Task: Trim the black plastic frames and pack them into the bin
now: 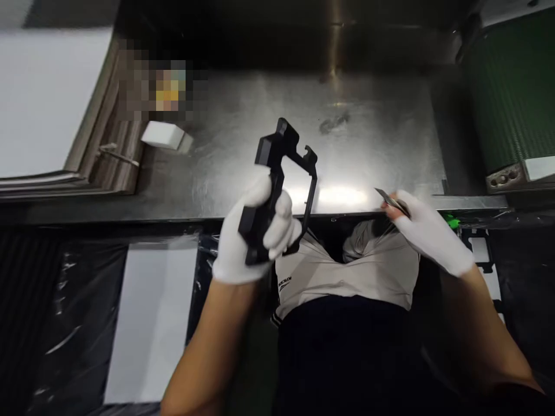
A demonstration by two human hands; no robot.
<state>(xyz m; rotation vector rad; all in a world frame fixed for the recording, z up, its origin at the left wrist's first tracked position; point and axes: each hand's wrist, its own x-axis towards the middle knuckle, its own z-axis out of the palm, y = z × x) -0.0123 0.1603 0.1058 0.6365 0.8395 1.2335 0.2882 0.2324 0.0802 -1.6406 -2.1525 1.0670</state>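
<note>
My left hand (255, 231), in a white glove, is wrapped round a black plastic frame part (277, 153) and holds it up over the front edge of the metal table. The part has an open middle, a blocky side in my palm and a small hook at its far corner. My right hand (422, 225), gloved but with bare fingertips, pinches a small pointed metal blade (392, 202), its tip toward the left. The blade and the black part are well apart. Most of the blade's rear end is hidden in my fingers.
A metal tabletop (243, 110) lies in front of me. At the left stands a stack of white sheets and cardboard (52, 104), with a small white block (162, 134) beside it. A green ribbed belt (511, 92) is at the right. Below left, a white sheet (150, 323) lies on black plastic.
</note>
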